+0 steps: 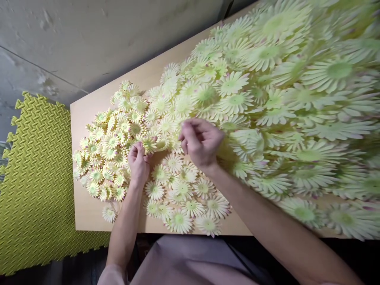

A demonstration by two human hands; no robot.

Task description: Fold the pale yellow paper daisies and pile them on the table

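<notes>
My left hand (138, 163) is closed on an artificial flower (149, 145) with pale cream petals and a green centre, pinched between thumb and fingers. To its right, my right hand (203, 142) is raised over the blossoms with its fingertips pressed together. Whether anything sits in that pinch I cannot make out. Beyond and left of my left hand lies a heap of smaller layered flower heads (110, 152). Between my forearms, looser single-layer petal pieces (181, 187) are spread near the table's front edge.
A large pile of wide petal pieces (267, 107) covers the right side of the wooden table (166, 59). A scuffed grey wall (97, 35) runs along the back. Yellow interlocking foam mats (38, 178) stand beyond the left edge.
</notes>
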